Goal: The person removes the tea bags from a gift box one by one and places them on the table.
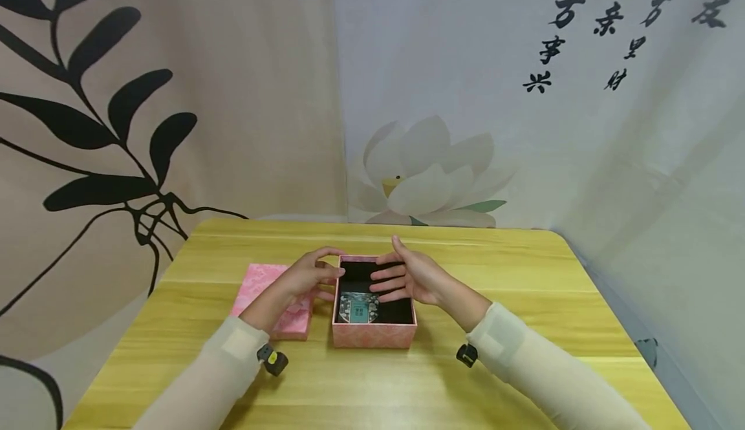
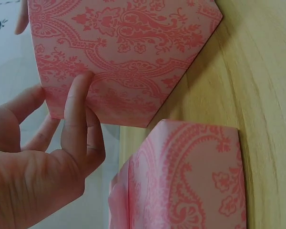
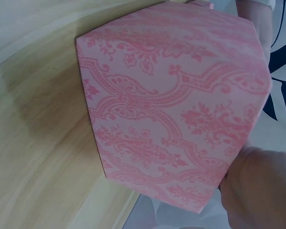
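An uncovered pink patterned box (image 1: 374, 335) with a black inside stands on the table. A flat, floral-patterned card (image 1: 358, 308) with a teal label lies inside, at its near left. My left hand (image 1: 311, 276) holds the box's left side at the rim, with fingers (image 2: 76, 112) against the outer wall. Over the right rim reaches my right hand (image 1: 416, 277), its fingers straight and spread above the black interior, thumb raised. In the right wrist view, the box wall (image 3: 167, 105) hides those fingers. A pink lid (image 1: 256, 281) with a ribbon lies to the left, partly behind my left forearm.
The wooden table (image 1: 495, 378) has rounded far corners and extends around the box. Behind it hangs a pale backdrop (image 1: 279, 94) with printed leaves, a lotus and dark characters. Each cream sleeve carries a small black device near the wrist.
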A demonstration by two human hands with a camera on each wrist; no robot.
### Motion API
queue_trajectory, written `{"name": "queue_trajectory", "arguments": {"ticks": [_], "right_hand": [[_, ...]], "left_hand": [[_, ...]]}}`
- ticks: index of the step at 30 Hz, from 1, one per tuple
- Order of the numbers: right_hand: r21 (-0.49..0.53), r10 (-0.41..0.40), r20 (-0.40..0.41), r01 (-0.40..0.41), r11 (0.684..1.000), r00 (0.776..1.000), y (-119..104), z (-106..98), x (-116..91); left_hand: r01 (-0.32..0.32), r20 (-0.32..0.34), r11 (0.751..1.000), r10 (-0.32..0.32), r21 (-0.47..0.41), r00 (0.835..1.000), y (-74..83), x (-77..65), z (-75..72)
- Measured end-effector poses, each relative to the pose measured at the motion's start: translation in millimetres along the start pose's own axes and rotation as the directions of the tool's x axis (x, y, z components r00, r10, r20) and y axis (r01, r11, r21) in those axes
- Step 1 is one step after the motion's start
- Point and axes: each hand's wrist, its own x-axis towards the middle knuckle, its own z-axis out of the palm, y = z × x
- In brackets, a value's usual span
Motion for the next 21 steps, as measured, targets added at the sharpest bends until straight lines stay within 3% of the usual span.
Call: {"name": "queue_trajectory", "arguments": {"ticks": [8, 21], "right_hand": [[-0.043, 0.003, 0.008, -0.003, 0.999, 1.000, -2, 1, -1], [-0.323, 0.039, -0.107, -0.072, 0.944, 0.993, 3, 27, 12]], "left_hand": [[0.001, -0.007, 1.000, -0.002, -0.015, 1.000, 0.1, -2.2, 0.8], [0.009, -0.005, 1.000, -0.009, -0.003, 1.000, 1.3, -1.7, -0.1]]}}
